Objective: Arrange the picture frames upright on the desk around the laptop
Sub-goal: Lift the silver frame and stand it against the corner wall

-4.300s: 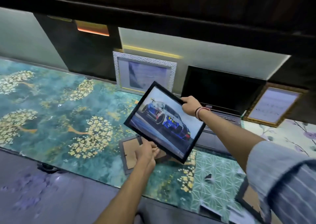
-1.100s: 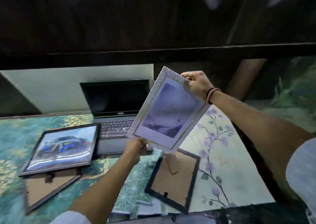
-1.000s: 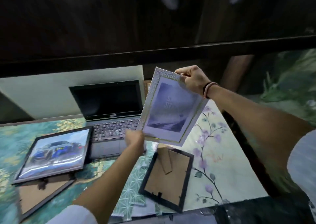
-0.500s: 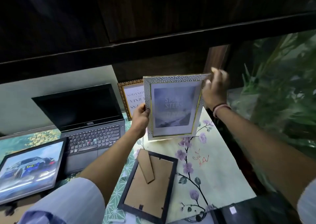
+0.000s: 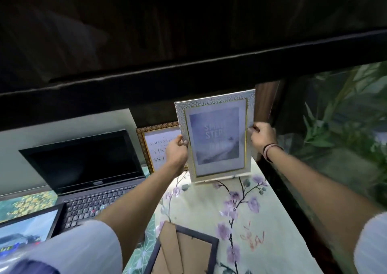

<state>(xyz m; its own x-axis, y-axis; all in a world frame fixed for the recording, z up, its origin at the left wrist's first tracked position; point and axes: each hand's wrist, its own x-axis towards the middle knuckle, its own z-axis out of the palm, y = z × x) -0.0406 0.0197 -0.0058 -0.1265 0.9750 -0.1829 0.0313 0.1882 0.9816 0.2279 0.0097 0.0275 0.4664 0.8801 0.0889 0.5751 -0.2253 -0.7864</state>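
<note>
A white textured frame [image 5: 215, 135] with a gold inner line and a pale blue print stands upright at the back right of the desk, its lower edge on the floral mat. My left hand [image 5: 177, 152] grips its left edge and my right hand [image 5: 260, 136] grips its right edge. Behind it, partly hidden, a gold-framed text print [image 5: 157, 146] stands beside the open black laptop [image 5: 88, 165]. A black frame with a car picture [image 5: 27, 229] sits at the lower left. Another black frame [image 5: 184, 250] lies face down near me, its cardboard back showing.
A dark shelf edge [image 5: 188, 72] overhangs the back of the desk. The floral mat [image 5: 261, 221] covers the right part of the desk. A dark desk edge and green plant leaves [image 5: 339, 127] lie to the right.
Both hands carried the white frame to the right of the laptop, turned it upright and lowered it onto the mat in front of the gold frame. The view swung right.
</note>
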